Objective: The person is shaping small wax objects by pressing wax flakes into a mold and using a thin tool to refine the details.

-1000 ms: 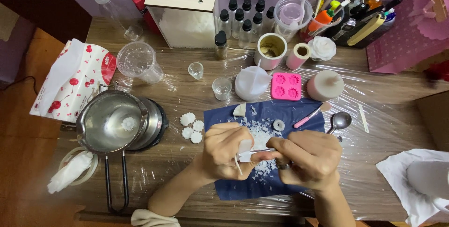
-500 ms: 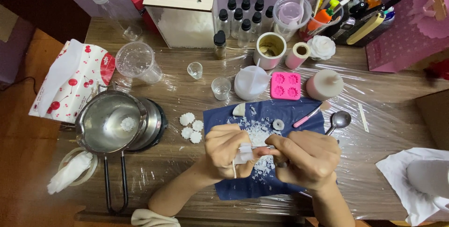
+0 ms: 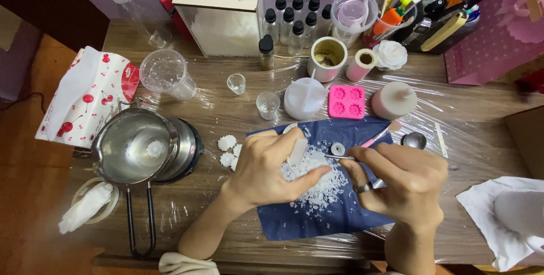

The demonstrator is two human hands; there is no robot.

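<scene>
The left hand (image 3: 266, 167) pinches a white wax piece (image 3: 298, 151) upright, while the right hand (image 3: 405, 181), just beside, grips a thin metal tool (image 3: 339, 156) lying level, tip toward it

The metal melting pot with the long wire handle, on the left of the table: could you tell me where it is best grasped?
Probably by the long handle of the metal melting pot, reaching from the table's near edge: it juts out toward the person with open space around it, whereas the bowl sits on a black burner.
</scene>
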